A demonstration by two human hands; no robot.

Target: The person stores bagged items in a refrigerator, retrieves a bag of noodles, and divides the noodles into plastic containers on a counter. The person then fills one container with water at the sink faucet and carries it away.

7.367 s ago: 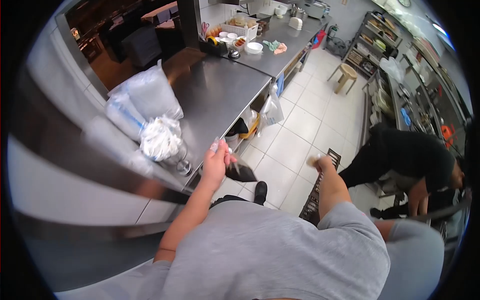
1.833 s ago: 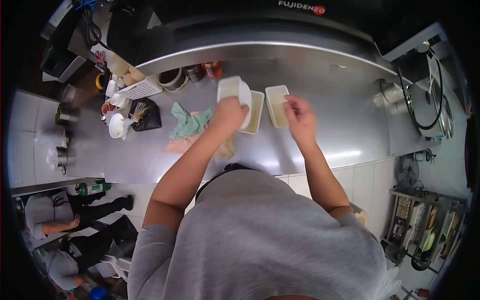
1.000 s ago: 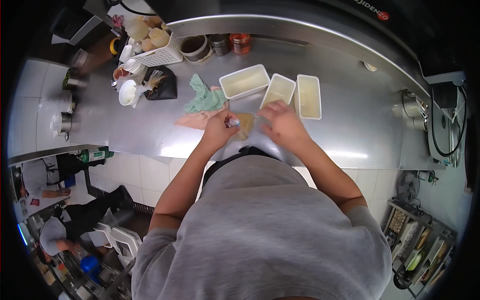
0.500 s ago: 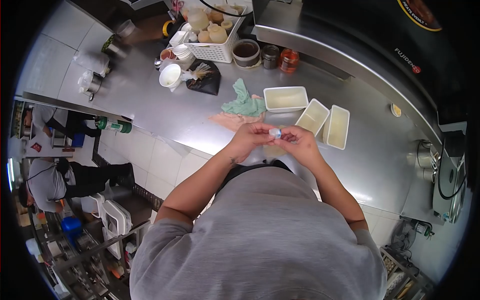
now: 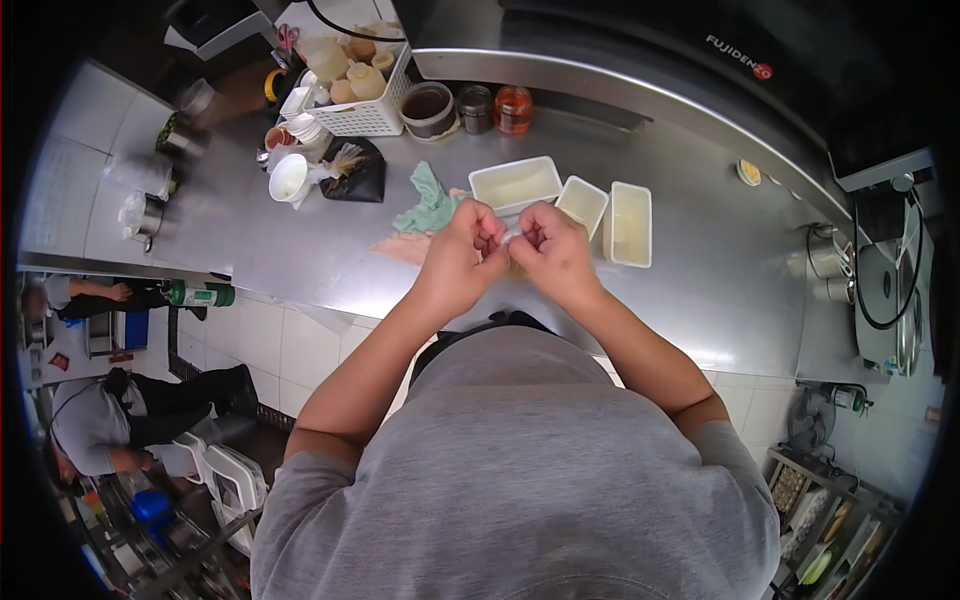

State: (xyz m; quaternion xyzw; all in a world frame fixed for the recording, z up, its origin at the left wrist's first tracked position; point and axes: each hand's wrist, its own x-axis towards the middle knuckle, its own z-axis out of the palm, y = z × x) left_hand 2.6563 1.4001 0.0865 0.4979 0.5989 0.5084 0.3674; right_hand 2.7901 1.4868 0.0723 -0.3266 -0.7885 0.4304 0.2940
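Over the front edge of the steel counter, my left hand (image 5: 462, 258) and my right hand (image 5: 556, 255) meet with fingertips curled inward. Both pinch a small whitish, see-through piece (image 5: 510, 234) that looks like thin plastic. Fingers cover most of it, so its exact kind is unclear. Just beyond the hands are a white rectangular tub (image 5: 516, 184), a second tub (image 5: 582, 204) and a third tub (image 5: 629, 225), with pale insides. A green cloth (image 5: 428, 203) lies left of them on a pinkish cloth (image 5: 403, 247).
A white basket (image 5: 365, 117) of bottles stands at the back left, beside a dark container (image 5: 429, 110) and two jars. Nearer are a white bowl (image 5: 289, 178) and a black bag (image 5: 360, 175). Two people are at the left. A black appliance overhangs the counter's back.
My view has shifted, so the counter items appear further left. My hands have come up higher in view, and my fingers have curled tighter around the small piece, hiding more of it.
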